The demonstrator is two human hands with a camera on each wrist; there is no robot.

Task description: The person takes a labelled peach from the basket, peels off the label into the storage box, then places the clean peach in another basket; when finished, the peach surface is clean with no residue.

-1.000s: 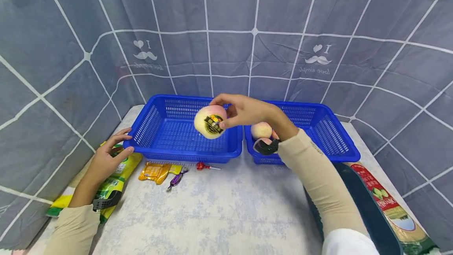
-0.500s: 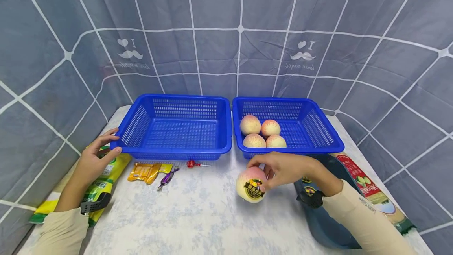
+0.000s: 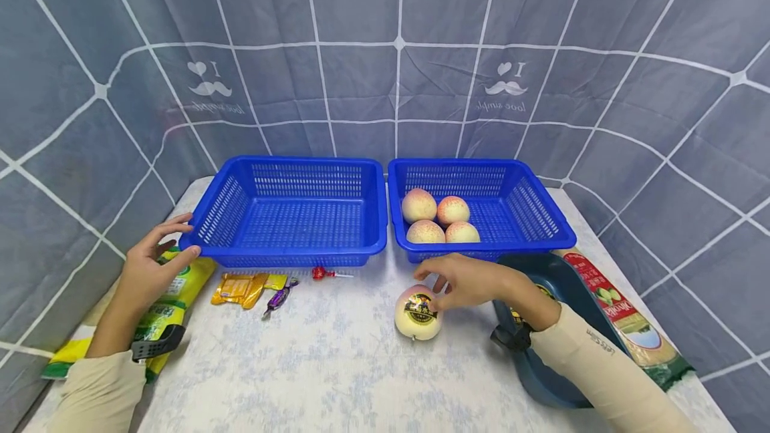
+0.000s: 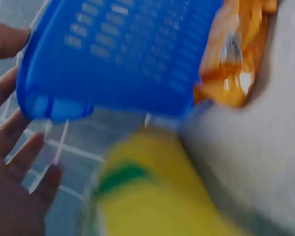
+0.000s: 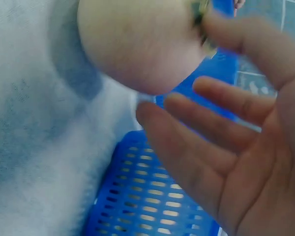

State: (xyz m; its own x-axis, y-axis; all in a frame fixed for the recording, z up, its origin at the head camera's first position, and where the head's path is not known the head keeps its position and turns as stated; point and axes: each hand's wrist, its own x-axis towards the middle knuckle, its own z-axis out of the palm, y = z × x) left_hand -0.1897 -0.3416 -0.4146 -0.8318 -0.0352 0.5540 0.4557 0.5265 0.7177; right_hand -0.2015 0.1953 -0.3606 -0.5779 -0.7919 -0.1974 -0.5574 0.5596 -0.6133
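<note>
A pale peach [image 3: 418,323] with a black-and-gold sticker rests on the table in front of the right basket. My right hand [image 3: 472,282] is at its upper right side, fingers loosely spread; in the right wrist view the fingers [image 5: 187,142] are apart from the peach [image 5: 137,44], with the thumb by the sticker. At the left, my left hand [image 3: 150,266] has its fingers spread at the end rim of the left blue basket [image 3: 289,256]. Several peaches [image 3: 419,206] sit together in the left part of the right blue basket [image 3: 523,246].
Wrapped candies [image 3: 239,289] and a red lollipop [image 3: 319,273] lie before the left basket. Under the left forearm is a yellow-green bag [image 3: 174,306]. A dark teal bin [image 3: 559,373], holding things with similar stickers, stands right, beside a red-and-tan bag [image 3: 625,319].
My right hand has carried the stickered peach from above the left basket, right and down to the table, and its fingers have loosened from it. The left hand stays by the basket's end.
</note>
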